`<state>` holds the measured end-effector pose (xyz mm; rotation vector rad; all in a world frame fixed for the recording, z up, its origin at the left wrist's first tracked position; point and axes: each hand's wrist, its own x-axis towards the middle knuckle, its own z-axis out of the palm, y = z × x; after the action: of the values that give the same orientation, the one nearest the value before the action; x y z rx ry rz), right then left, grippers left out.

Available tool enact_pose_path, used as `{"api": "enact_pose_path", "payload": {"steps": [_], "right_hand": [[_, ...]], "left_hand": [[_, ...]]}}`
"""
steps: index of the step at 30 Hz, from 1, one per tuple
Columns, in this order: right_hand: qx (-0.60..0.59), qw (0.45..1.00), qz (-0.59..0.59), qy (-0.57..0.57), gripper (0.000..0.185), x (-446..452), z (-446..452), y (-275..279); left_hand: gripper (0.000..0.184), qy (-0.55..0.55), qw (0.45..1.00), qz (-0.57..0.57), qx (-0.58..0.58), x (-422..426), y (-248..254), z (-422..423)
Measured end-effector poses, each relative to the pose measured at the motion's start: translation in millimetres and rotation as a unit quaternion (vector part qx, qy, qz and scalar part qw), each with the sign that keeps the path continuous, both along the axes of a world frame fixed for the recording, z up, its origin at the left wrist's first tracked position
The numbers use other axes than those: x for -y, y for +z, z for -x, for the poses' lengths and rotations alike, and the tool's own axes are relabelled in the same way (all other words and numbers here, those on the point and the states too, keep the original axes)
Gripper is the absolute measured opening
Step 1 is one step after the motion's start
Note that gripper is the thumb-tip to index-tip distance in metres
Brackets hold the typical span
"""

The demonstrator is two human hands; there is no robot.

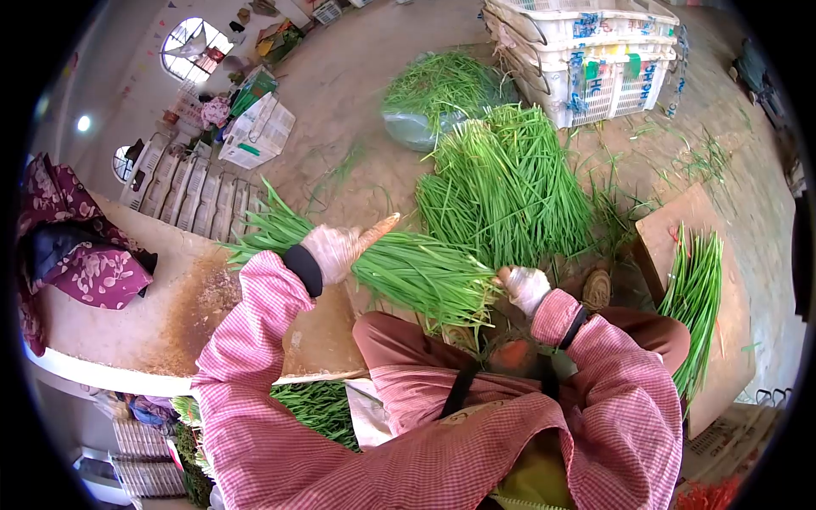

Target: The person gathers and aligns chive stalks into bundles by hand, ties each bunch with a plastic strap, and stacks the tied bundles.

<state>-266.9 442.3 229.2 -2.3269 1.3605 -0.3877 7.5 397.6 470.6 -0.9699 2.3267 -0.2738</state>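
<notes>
Left fingers wrap a green bunch, one pointing out, near the bench edge; right fingers curl at its stem ends, grip unclear; floor stretches beyond

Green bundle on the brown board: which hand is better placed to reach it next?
The right hand, probably: it's nearer the green bundle, while the left hand lies farther off, on another bundle.

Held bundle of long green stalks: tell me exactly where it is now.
In the head view, the bundle is near the centre, in the left hand, its pale ends beside the right hand, pictured just below the larger green heap.
</notes>
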Motion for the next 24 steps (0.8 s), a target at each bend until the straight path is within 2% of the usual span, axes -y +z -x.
{"api": "enact_pose_path", "payload": {"steps": [1,2,3,4,6,8,9,10,11,12,13,14,15,16,17,18,19,20,21,22,23,24], "right_hand": [[0.000,1.000,0.001,-0.003,0.015,-8,25,-9],[-0.167,0.980,-0.096,0.051,0.014,-21,57,-19],[-0.326,0.920,-0.189,0.107,0.016,-27,76,-27],[-0.326,0.920,-0.186,0.114,0.016,-23,84,-35],[-0.318,0.940,-0.122,0.011,0.036,0,88,-49],[-0.170,0.952,-0.214,-0.135,0.080,37,57,46],[-0.073,0.987,-0.092,-0.108,0.093,46,30,93],[0.052,0.997,0.057,-0.007,0.098,52,9,115],[0.193,0.974,0.101,0.069,0.104,57,-19,126],[0.232,0.962,0.048,0.136,0.103,60,-43,133],[0.221,0.950,-0.084,0.207,0.101,64,-55,132],[0.128,0.932,-0.230,0.247,0.110,68,-57,116],[0.032,0.928,-0.312,0.201,0.095,60,-50,126],[0.011,0.880,-0.408,0.243,0.068,64,-45,89],[0.036,0.810,-0.570,0.137,0.043,47,-34,61],[0.014,0.792,-0.583,0.182,0.032,32,-19,71],[0.103,0.743,-0.609,0.259,0.021,24,-15,23],[0.157,0.765,-0.594,0.193,0.017,10,0,36],[0.180,0.827,-0.530,0.060,0.017,3,7,41],[0.518,0.677,-0.511,0.114,0.016,19,31,-37],[0.636,0.502,-0.570,-0.135,0.015,41,53,-43],[0.712,0.455,-0.451,-0.286,0.013,39,74,-21]], "left_hand": [[0.085,0.023,0.999,0.023,0.036,-1,4,-3],[0.085,0.048,0.995,0.046,0.073,0,9,-10],[0.086,0.009,0.997,0.057,-0.049,9,3,-48],[0.089,0.023,0.998,0.057,-0.028,0,23,-43],[0.090,0.032,0.996,0.087,0.009,-3,28,-49],[0.090,0.014,0.997,0.080,-0.013,-8,28,-42],[0.090,-0.018,0.996,0.083,-0.033,-5,28,-34],[0.090,-0.023,0.996,0.077,-0.036,-6,26,-26],[0.089,-0.056,0.994,0.086,-0.039,-6,24,-18],[0.088,-0.087,0.991,0.094,-0.041,-8,23,-12],[0.088,-0.089,0.991,0.088,-0.041,-12,26,-11],[0.087,-0.048,0.996,0.055,-0.045,-15,31,-12],[0.087,-0.005,0.999,0.024,-0.048,-18,35,-17],[0.080,0.063,0.996,-0.020,-0.064,-22,37,-30],[0.074,0.109,0.984,-0.064,-0.126,-25,34,-47],[0.068,0.155,0.964,-0.112,-0.184,-30,27,-67],[0.068,0.158,0.962,-0.127,-0.180,-36,8,-92],[0.069,0.244,0.884,-0.226,-0.329,-43,-20,-119],[0.071,0.322,0.765,-0.310,-0.464,-52,-38,-132],[0.071,0.323,0.762,-0.315,-0.465,-64,-44,-130],[0.063,0.409,0.710,-0.341,-0.461,-77,-49,-126],[0.055,0.492,0.650,-0.362,-0.451,-90,-51,-126]]}}
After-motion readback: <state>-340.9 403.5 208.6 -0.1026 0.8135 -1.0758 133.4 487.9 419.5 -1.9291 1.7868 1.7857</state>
